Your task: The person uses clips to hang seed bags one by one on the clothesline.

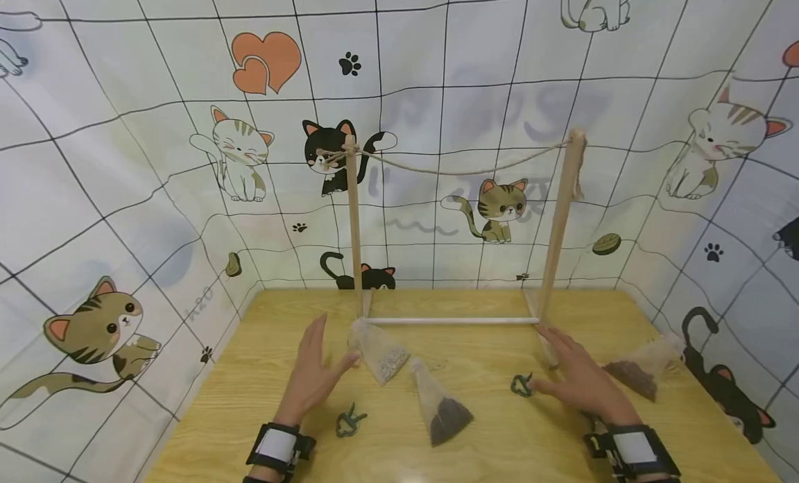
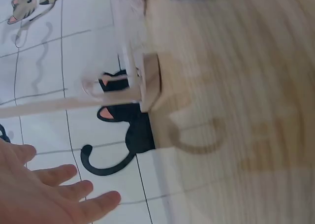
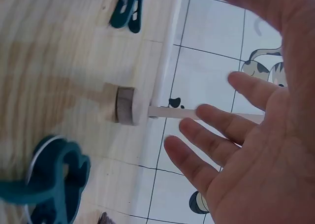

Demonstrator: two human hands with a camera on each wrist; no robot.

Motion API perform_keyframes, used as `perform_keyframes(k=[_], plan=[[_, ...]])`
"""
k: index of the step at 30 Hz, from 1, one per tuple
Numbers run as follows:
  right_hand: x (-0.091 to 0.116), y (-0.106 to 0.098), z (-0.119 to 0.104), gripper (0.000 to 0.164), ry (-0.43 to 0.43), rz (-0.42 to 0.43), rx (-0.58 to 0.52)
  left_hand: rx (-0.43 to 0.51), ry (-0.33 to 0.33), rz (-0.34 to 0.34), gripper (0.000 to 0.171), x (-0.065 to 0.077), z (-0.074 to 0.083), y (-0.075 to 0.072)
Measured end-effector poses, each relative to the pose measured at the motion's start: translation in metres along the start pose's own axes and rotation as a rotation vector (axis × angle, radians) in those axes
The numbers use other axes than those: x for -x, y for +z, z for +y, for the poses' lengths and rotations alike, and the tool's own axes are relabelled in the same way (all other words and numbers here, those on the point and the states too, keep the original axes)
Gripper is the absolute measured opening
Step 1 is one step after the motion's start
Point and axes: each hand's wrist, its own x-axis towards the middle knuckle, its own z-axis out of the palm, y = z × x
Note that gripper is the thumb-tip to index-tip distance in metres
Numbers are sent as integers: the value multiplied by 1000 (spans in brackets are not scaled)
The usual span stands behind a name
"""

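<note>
My left hand (image 1: 314, 373) is held over the table with fingers spread and nothing in it. Near its thumb lies a sheer bag of pale grains (image 1: 390, 361), and a dark green clip (image 1: 351, 421) is just below. My right hand (image 1: 585, 380), also spread and holding nothing, hovers near the right foot of a wooden frame. By its thumb sits another green clip (image 1: 521, 384). A third clip (image 3: 56, 179) shows large in the right wrist view; in the head view the right hand mostly hides it. A sheer bag with dark contents (image 1: 448, 419) lies between the hands.
The frame has two wooden posts (image 1: 355, 233), a white bottom bar (image 1: 449, 321) and a sagging string (image 1: 462, 172) tied between the post tops. Right of my right hand lies a bag with brown contents (image 1: 637, 379). A cat-patterned sheet (image 1: 412, 53) surrounds the wooden table (image 1: 250, 413).
</note>
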Motion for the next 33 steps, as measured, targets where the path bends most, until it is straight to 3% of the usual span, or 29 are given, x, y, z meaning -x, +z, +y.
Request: perform_keyframes(k=[5,10,18,25,29,33], plan=[[-3,3,-2,92,32,-31,-24,136,43,-3,100,2,12,7],[-5,9,1,77,133,-141,-112,208,56,-34,101,3,23,15],[-7,17,3,43,179,-206,-147,262,107,-47,95,3,33,28],[-6,23,2,23,235,-232,-134,247,135,-35,93,3,34,39],[-5,23,2,10,212,-234,-136,234,131,-38,92,5,37,39],[-6,25,3,10,166,-225,-110,242,148,-45,89,5,40,41]])
